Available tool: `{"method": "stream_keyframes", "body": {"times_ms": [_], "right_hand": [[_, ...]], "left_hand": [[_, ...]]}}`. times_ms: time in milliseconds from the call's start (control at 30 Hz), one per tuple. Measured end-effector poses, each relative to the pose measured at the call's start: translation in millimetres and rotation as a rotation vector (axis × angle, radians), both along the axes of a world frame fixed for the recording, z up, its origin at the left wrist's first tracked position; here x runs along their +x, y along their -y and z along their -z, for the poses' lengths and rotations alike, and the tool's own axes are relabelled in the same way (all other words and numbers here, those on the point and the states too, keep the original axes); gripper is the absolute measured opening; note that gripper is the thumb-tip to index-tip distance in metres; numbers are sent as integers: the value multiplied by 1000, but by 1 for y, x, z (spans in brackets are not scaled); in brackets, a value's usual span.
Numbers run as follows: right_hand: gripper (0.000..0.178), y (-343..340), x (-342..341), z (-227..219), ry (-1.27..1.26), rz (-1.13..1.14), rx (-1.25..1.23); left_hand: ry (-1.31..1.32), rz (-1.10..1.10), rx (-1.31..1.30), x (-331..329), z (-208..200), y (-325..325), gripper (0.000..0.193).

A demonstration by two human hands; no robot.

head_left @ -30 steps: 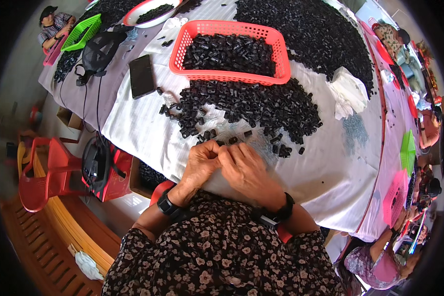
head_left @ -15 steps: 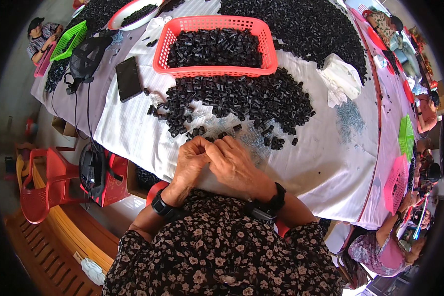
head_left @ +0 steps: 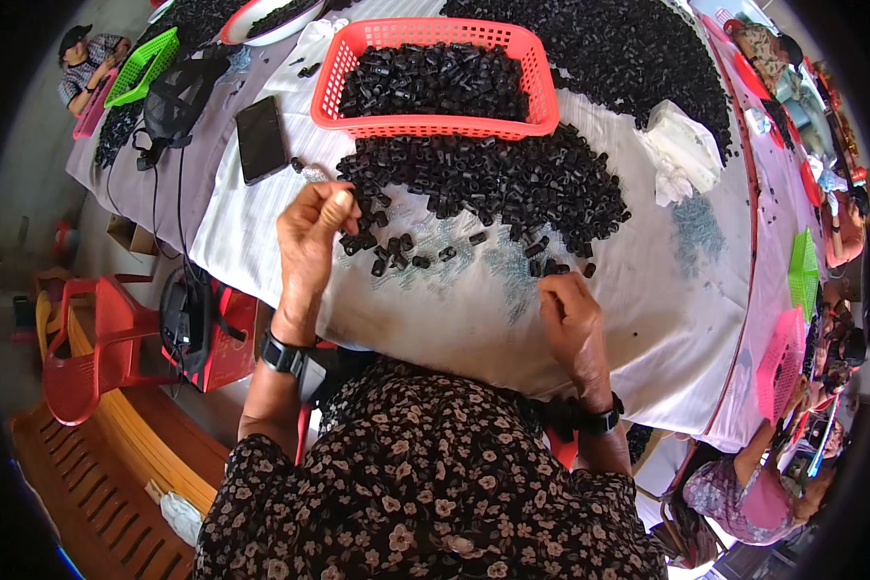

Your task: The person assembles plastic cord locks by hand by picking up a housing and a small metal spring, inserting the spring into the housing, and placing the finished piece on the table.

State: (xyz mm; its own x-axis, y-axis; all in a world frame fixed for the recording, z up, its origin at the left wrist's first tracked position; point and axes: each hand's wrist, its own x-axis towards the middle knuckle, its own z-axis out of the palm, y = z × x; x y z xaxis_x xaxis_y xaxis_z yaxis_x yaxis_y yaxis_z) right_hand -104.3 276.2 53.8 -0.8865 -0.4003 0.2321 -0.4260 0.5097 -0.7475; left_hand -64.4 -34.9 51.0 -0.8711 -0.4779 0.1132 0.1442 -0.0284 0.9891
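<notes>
My left hand (head_left: 315,230) is raised at the left edge of a heap of small black plastic pieces (head_left: 483,179). Its thumb and fingers are pinched together, and whatever lies between them is hidden. Low on the right, my right hand (head_left: 574,319) has its fingers curled in, the tips up against a few loose black pieces (head_left: 551,268) at the heap's near edge. What those fingers hold, if anything, does not show. Tiny clear-bluish bits (head_left: 512,275) are scattered on the white cloth (head_left: 435,319) between my hands.
Behind the heap stands a red slotted basket (head_left: 435,126) filled with similar black pieces. A dark phone (head_left: 261,140) lies to its left. Crumpled white plastic (head_left: 681,150) and more clear bits (head_left: 696,227) lie on the right. A larger black heap (head_left: 609,58) spreads behind.
My hands were together at the front of the heap and have parted. The left has moved up and left, the right over to the right beside the loose pieces.
</notes>
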Motion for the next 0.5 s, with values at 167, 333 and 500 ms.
{"method": "stream_keyframes", "body": {"times_ms": [167,333,500], "right_hand": [[8,11,15,13,-57,-141,52],[8,40,12,14,-203,-283,68],[15,83,6,7,-194,-440,223]], "left_hand": [[-39,-41,-87,-14,-2,25,22],[-17,-47,-74,-13,-4,25,24],[20,-39,-11,-5,-8,14,21]]}}
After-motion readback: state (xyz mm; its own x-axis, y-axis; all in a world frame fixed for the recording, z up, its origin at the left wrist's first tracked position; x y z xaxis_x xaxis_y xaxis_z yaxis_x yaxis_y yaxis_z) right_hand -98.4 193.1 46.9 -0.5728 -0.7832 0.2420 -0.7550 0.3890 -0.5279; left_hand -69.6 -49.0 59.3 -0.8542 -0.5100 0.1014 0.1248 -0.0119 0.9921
